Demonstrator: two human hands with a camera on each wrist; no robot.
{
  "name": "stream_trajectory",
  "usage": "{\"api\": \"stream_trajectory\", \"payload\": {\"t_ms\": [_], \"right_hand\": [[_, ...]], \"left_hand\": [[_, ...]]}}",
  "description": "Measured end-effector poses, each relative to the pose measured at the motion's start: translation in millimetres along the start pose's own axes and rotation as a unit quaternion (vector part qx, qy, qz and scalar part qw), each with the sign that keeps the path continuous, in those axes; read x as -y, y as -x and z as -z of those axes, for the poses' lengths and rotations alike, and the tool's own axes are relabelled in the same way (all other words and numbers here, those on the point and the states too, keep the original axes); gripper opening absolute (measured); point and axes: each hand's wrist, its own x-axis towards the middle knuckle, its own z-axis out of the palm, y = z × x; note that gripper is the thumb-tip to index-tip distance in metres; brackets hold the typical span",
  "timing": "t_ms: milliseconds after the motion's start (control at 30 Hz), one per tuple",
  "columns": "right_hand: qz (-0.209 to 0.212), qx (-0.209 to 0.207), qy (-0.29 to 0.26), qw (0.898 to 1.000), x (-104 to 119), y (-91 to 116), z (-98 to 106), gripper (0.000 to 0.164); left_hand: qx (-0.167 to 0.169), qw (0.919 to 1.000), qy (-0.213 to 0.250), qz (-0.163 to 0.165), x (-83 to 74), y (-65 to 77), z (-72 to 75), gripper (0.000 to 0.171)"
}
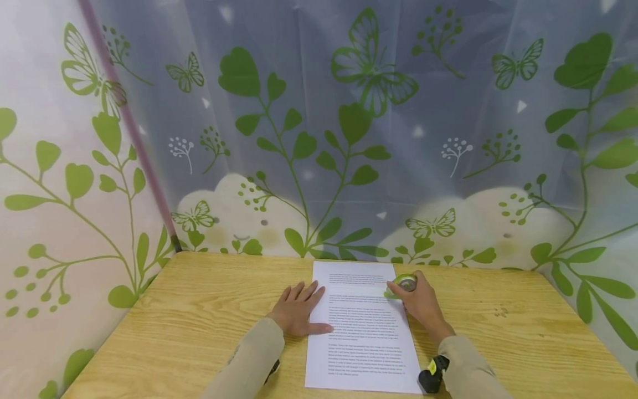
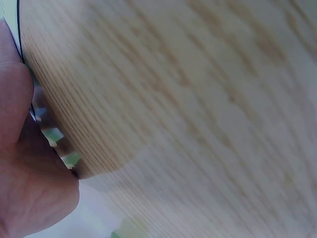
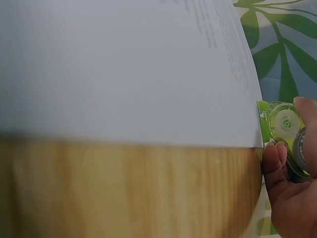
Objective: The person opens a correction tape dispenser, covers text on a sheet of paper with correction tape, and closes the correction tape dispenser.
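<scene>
A printed sheet of paper point(image 1: 366, 382) lies on the wooden table, covered in paragraphs of small text. My left hand point(image 1: 298, 311) is spread flat at its left edge, thumb and fingertips reaching onto the page; the left wrist view catches only part of that hand point(image 2: 37, 191). In my right hand point(image 1: 423, 303) is a green, see-through correction tape dispenser point(image 1: 407, 283), held at the sheet's upper right edge near the end of a text line. The right wrist view shows the dispenser's round spools point(image 3: 286, 124) between thumb and fingers, its tip right at the paper.
The light wooden table point(image 1: 214, 310) extends to both sides of the sheet. Behind it hangs a curtain point(image 1: 309, 138) printed with leaves and butterflies. A small dark mark point(image 1: 500, 311) shows on the tabletop at right. A black band point(image 1: 432, 376) sits on the right wrist.
</scene>
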Motion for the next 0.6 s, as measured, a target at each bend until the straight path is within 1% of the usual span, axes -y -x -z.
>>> {"api": "stream_trajectory", "payload": {"t_ms": [233, 400, 600], "right_hand": [[-0.005, 0.002, 0.000, 1.000, -3.9, -0.2, 3.7, 0.060], [0.001, 0.005, 0.006, 1.000, -5.5, 0.7, 8.3, 0.064], [0.003, 0.010, 0.005, 1.000, -6.9, 0.7, 11.2, 0.067]], "left_hand": [[0.002, 1.0000, 0.001, 0.000, 0.2, -1.2, -1.0, 0.092], [0.006, 1.0000, 0.003, -0.003, 0.6, -1.7, -1.7, 0.092], [0.005, 1.0000, 0.003, 0.002, 0.7, -2.0, -2.1, 0.092]]}}
